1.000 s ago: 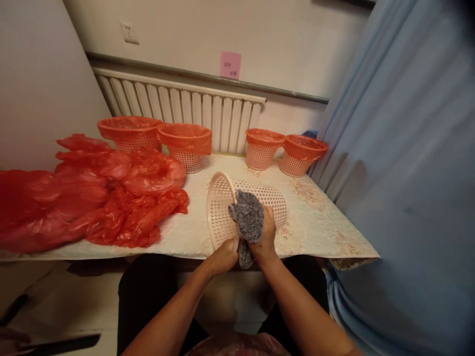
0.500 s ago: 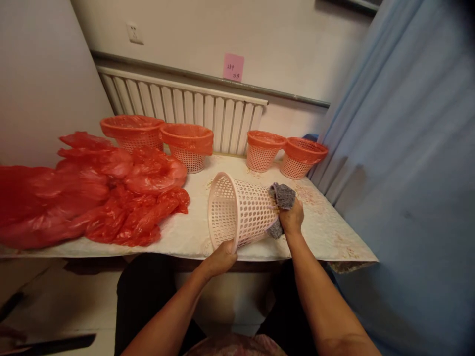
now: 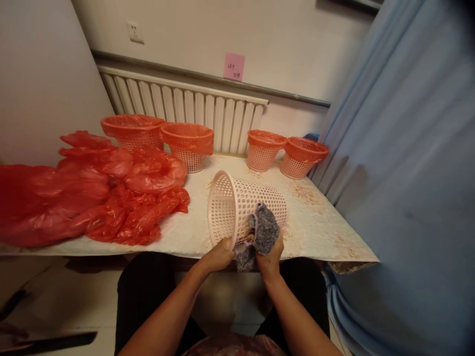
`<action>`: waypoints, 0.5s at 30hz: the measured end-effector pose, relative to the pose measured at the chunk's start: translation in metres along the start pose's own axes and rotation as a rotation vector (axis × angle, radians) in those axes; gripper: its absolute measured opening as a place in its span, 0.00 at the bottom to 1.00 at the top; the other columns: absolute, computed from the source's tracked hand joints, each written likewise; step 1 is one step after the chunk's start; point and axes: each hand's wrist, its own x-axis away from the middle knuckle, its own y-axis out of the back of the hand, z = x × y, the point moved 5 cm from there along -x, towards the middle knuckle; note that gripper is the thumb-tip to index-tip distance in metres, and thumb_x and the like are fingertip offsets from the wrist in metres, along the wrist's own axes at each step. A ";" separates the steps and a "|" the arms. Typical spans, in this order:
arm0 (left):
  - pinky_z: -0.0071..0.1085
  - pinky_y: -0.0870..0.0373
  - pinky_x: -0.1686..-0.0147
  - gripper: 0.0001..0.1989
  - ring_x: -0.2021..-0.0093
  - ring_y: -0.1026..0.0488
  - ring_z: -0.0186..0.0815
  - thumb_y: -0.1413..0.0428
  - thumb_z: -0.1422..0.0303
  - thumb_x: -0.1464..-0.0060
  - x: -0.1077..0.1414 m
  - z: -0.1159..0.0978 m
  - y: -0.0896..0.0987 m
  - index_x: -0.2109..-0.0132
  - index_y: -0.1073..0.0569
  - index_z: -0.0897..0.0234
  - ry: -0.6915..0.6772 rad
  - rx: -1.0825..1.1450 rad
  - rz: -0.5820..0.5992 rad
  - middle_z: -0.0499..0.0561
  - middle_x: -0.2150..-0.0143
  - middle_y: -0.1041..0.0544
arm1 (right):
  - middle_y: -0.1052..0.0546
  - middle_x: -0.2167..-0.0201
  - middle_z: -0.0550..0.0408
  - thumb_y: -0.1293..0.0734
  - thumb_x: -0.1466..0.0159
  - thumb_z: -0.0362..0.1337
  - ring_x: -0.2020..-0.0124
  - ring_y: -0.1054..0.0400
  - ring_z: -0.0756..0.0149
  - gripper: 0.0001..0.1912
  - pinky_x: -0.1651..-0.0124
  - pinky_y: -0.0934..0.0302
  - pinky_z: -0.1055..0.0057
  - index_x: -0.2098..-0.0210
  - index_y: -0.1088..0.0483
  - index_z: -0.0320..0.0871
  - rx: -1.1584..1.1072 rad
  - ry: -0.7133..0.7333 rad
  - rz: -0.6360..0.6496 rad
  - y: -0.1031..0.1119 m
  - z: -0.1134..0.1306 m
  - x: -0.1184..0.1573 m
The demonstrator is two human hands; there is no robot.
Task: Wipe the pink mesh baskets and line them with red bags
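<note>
Grey cloth (image 3: pixel 266 231) has moved along the basket (image 3: pixel 256 195) toward its open end.

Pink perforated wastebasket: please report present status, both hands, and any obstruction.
Left hand grips pink wastebasket by rim; right hand holds gray cloth against its wall. Wastebasket tipped sideways. Red plastic bags leftward, apart.

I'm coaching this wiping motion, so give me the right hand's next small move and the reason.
Probably slide the gray cloth along the pink basket toward its base: the right hand holds the cloth against its side, and the left hand grips the rim.
</note>
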 end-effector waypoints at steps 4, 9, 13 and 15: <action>0.38 0.35 0.45 0.17 0.51 0.28 0.41 0.50 0.71 0.46 0.001 0.006 -0.001 0.50 0.26 0.65 -0.024 -0.066 0.019 0.51 0.51 0.22 | 0.28 0.61 0.50 0.36 0.39 0.39 0.58 0.35 0.59 0.11 0.54 0.37 0.59 0.57 0.31 0.45 -0.066 0.128 0.054 -0.010 0.042 -0.004; 0.36 0.31 0.51 0.12 0.58 0.27 0.39 0.51 0.71 0.45 0.005 0.015 -0.002 0.59 0.24 0.66 -0.009 -0.114 0.014 0.51 0.60 0.20 | 0.28 0.62 0.50 0.38 0.37 0.36 0.57 0.38 0.59 0.06 0.53 0.40 0.60 0.62 0.30 0.43 -0.041 0.242 0.151 -0.019 0.067 -0.033; 0.36 0.33 0.49 0.14 0.58 0.28 0.39 0.52 0.75 0.49 0.010 0.013 -0.004 0.59 0.25 0.67 0.026 -0.142 0.025 0.50 0.61 0.21 | 0.29 0.66 0.52 0.38 0.38 0.35 0.60 0.39 0.60 0.04 0.56 0.41 0.63 0.65 0.31 0.43 0.025 0.274 0.207 -0.026 0.075 -0.060; 0.36 0.35 0.47 0.18 0.56 0.28 0.39 0.54 0.79 0.54 0.012 0.011 -0.005 0.58 0.25 0.68 0.036 -0.173 0.019 0.51 0.59 0.21 | 0.30 0.67 0.53 0.37 0.39 0.35 0.62 0.40 0.60 0.03 0.58 0.41 0.65 0.67 0.32 0.43 0.063 0.290 0.230 -0.030 0.077 -0.071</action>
